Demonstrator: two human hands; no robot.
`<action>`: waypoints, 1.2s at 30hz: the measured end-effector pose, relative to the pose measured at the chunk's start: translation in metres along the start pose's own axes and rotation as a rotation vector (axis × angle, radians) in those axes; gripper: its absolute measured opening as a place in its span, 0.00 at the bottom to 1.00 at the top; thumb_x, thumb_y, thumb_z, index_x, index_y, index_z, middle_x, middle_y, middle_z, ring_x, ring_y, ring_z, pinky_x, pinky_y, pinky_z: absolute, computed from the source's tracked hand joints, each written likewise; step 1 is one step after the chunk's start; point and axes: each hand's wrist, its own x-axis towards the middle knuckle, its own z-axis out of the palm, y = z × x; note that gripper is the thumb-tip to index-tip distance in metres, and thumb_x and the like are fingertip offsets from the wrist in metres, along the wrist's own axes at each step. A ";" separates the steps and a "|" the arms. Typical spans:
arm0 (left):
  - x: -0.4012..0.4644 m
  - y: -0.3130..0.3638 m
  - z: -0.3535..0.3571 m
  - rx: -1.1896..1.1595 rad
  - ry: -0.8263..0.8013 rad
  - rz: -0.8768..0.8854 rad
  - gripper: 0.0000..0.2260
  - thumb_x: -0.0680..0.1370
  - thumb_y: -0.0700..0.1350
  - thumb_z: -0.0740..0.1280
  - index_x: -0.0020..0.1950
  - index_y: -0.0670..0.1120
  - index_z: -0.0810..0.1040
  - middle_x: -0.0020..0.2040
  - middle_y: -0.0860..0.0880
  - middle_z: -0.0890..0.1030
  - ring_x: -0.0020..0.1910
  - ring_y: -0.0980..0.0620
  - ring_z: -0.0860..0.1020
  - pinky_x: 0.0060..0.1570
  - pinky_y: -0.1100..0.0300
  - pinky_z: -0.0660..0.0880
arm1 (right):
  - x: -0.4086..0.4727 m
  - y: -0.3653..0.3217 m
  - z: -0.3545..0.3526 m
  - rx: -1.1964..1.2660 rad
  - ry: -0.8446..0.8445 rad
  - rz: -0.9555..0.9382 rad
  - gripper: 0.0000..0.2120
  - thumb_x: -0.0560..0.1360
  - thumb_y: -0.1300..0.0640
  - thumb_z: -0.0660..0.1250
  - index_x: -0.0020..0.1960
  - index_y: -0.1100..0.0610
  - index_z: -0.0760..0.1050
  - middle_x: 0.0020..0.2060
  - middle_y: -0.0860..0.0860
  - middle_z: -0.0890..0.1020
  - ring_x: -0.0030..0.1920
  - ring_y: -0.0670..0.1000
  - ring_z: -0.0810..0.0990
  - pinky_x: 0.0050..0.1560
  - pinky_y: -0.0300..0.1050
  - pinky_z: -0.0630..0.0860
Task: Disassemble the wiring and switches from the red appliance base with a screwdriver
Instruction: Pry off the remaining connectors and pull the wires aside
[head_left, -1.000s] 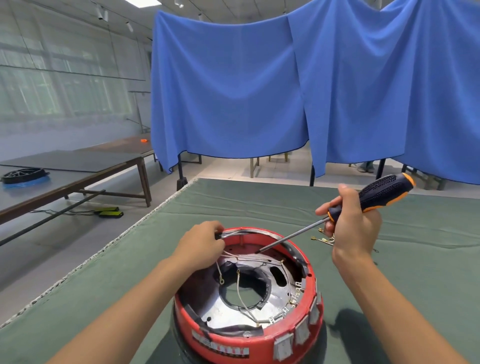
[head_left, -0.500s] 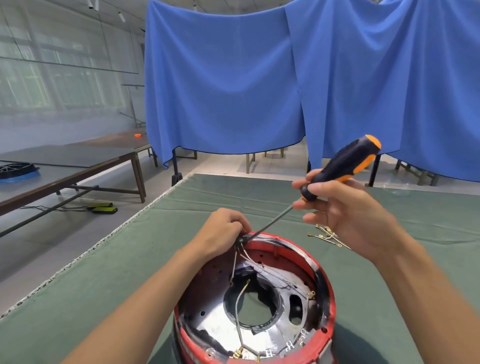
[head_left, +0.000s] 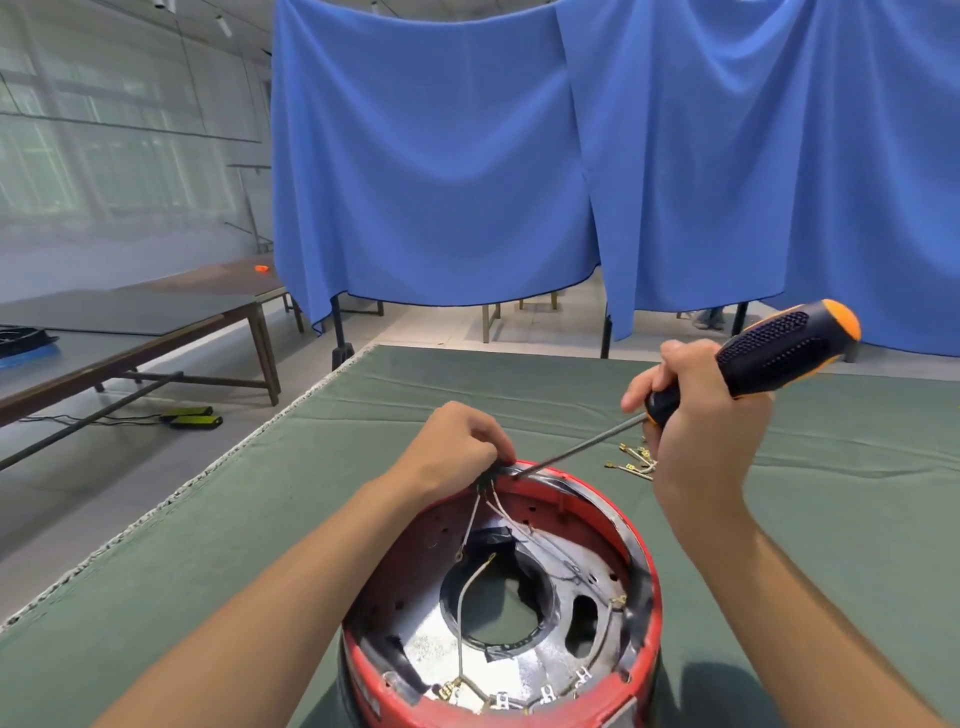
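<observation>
Red plastic, the appliance base (head_left: 641, 639) sits on the green-covered worktop (head_left: 208, 545), open side up (wires (head_left: 461, 618) loop across its metal floor). The left hand (head_left: 452, 452) pinches a dark wire bundle (head_left: 485, 480) at the far rim. The right hand (head_left: 696, 415) grips the black-and-orange screwdriver (head_left: 769, 358), its tip at that rim beside the pinching fingers. Loose brass terminals (head_left: 631, 465) lie just beyond

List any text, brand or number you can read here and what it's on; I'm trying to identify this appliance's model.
No text can be read in this picture.
Red appliance base: a pale patch at its lower left outer wall may be a label, but it is cut off and too blurred to read.
Screwdriver: black and orange handle, no brand or marking visible.
</observation>
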 end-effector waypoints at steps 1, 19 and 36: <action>0.000 0.000 0.001 0.055 0.025 -0.026 0.17 0.67 0.33 0.60 0.34 0.53 0.81 0.37 0.52 0.84 0.41 0.54 0.81 0.47 0.57 0.78 | 0.001 0.000 0.000 0.021 0.018 -0.009 0.12 0.67 0.58 0.63 0.27 0.56 0.65 0.17 0.49 0.72 0.20 0.50 0.66 0.23 0.32 0.59; -0.008 -0.020 0.007 0.394 0.075 0.001 0.11 0.78 0.49 0.59 0.54 0.60 0.78 0.54 0.60 0.80 0.57 0.54 0.76 0.49 0.58 0.69 | 0.018 0.037 -0.021 0.155 0.499 0.215 0.14 0.69 0.60 0.62 0.28 0.56 0.60 0.17 0.50 0.67 0.19 0.50 0.64 0.23 0.34 0.53; -0.011 -0.019 0.008 0.364 0.064 -0.029 0.09 0.77 0.52 0.61 0.55 0.61 0.77 0.54 0.58 0.80 0.56 0.52 0.76 0.48 0.57 0.68 | 0.003 0.053 -0.049 0.192 0.680 0.424 0.11 0.68 0.59 0.60 0.30 0.55 0.60 0.23 0.53 0.69 0.20 0.49 0.58 0.24 0.35 0.52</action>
